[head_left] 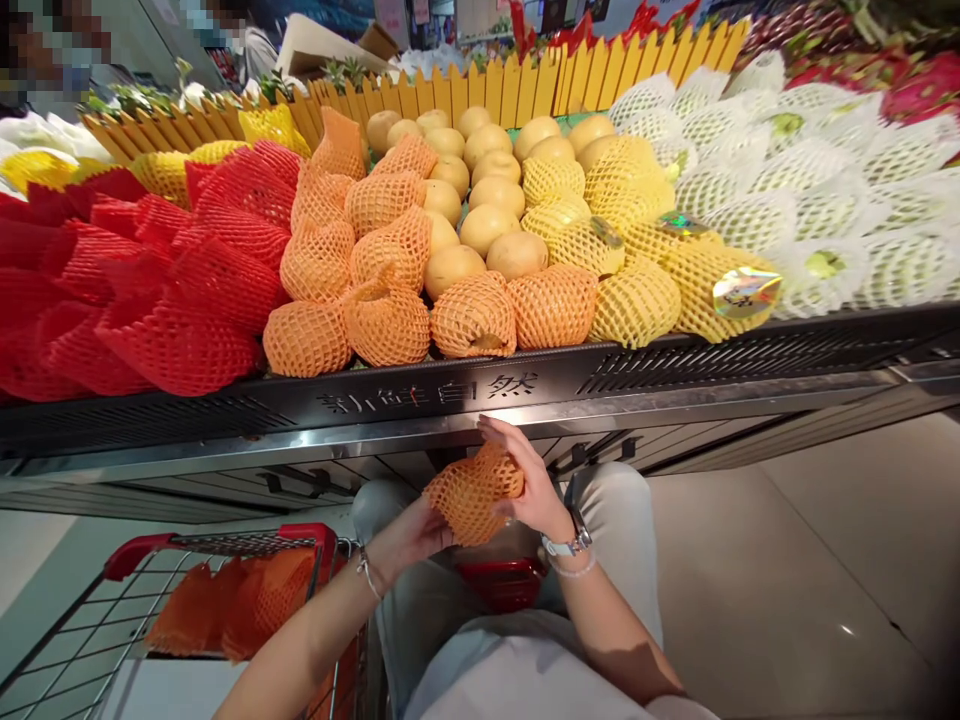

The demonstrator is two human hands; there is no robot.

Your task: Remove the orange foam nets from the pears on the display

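Note:
An orange foam fruit net (pixel 476 495) is held between my two hands, above my lap and just in front of the display's edge. My left hand (pixel 420 530) grips it from the left and below, its fingers partly hidden behind the mesh. On the other side my right hand (pixel 534 485) curves around it, thumb low and fingers along the top. The net bulges; whether a fruit fills it I cannot tell. Ahead, round tan-yellow pears (pixel 491 230) lie bare in rows, and others sit in orange nets (pixel 390 250) along the front and left.
Red-netted fruit (pixel 180 320) fills the left, yellow-netted fruit (pixel 637 300) and white-netted fruit (pixel 817 210) the right. A black ledge (pixel 420 395) borders the display; a yellow picket fence (pixel 480 90) stands behind. A shopping cart (pixel 112 570) at lower left holds orange nets (pixel 240 600).

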